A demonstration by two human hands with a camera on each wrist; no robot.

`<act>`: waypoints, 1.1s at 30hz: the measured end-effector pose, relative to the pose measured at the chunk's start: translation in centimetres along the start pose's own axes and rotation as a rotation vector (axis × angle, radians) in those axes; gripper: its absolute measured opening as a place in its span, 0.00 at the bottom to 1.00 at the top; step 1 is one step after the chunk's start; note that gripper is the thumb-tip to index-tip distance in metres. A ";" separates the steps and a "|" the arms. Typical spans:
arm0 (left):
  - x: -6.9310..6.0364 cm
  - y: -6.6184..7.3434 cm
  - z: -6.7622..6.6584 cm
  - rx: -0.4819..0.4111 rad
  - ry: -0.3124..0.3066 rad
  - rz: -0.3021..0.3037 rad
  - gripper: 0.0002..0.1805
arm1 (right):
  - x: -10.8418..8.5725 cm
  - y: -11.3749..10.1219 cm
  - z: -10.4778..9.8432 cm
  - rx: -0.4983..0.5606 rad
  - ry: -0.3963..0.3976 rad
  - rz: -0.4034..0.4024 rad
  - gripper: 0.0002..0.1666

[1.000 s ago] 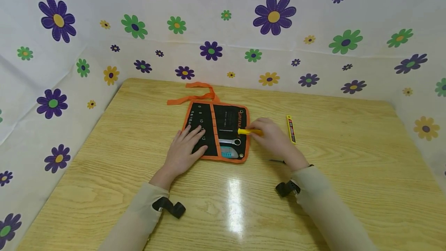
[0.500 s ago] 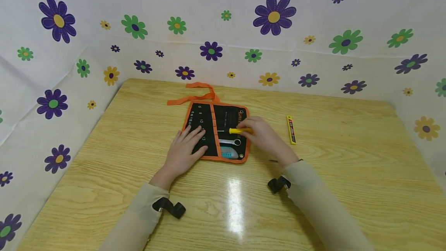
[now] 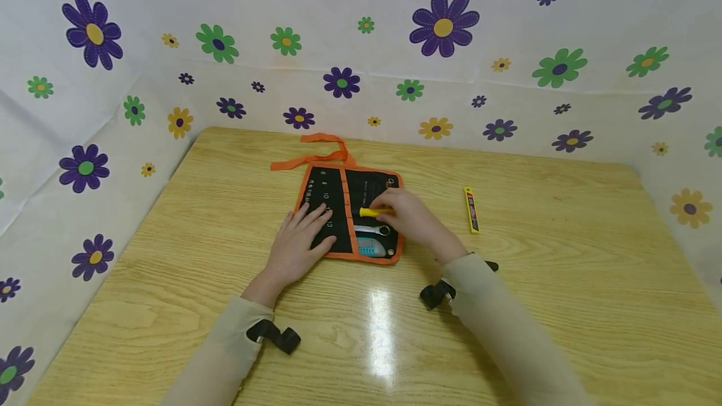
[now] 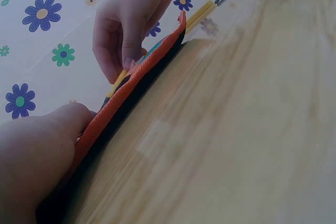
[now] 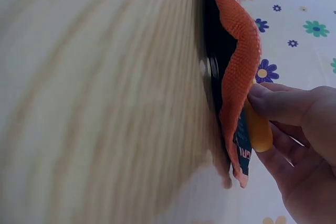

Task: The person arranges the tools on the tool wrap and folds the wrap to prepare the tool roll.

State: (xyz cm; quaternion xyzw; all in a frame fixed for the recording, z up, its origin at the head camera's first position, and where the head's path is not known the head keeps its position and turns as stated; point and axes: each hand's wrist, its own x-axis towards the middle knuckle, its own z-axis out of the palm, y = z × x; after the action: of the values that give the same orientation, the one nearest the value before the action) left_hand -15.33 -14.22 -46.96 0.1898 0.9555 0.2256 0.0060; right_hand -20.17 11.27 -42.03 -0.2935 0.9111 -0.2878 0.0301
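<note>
A black tool pouch (image 3: pixel 363 184) with orange trim lies unrolled on the table. My left hand (image 3: pixel 296 249) rests spread on its left, numbered part. Between thumb and fingers, my right hand (image 3: pixel 408 218) pinches the yellow handle (image 3: pixel 372 212) of a tool that lies over the pouch's right part; its shaft is no longer visible and its tip is at the orange middle band. Just below it a silver wrench (image 3: pixel 369 229) and a grey-and-teal tool (image 3: pixel 370 247) sit in pockets. In the right wrist view the yellow handle (image 5: pixel 258 127) touches the fingertips.
A slim yellow item (image 3: pixel 471 210) with a printed label lies right of the pouch. A dark-handled tool (image 3: pixel 492 265) is partly covered by my right forearm. Orange ties (image 3: pixel 316 158) stretch from the pouch's top edge. A flowered cloth stands behind the wooden table (image 3: pixel 553 218).
My right hand has moved left with the yellow-handled tool, and its thin shaft has slid out of sight at the middle band. My left hand has stayed in place.
</note>
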 end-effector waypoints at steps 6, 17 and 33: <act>0.0 0.1 0.1 0.002 0.001 0.004 0.32 | 0.2 -0.1 0.0 0.031 -0.034 0.067 0.12; 0.0 0.1 0.0 -0.005 0.002 0.001 0.32 | -1.5 1.2 -1.1 0.038 -0.019 0.159 0.13; 0.0 0.2 -0.1 -0.001 0.005 0.006 0.32 | -1.0 1.1 -1.0 -0.037 -0.010 0.160 0.09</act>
State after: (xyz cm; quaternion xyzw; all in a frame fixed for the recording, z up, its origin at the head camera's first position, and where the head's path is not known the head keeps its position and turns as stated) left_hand -15.24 -14.11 -46.77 0.1920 0.9549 0.2267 0.0031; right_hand -20.16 13.10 -41.92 -0.2220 0.9366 -0.2660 0.0522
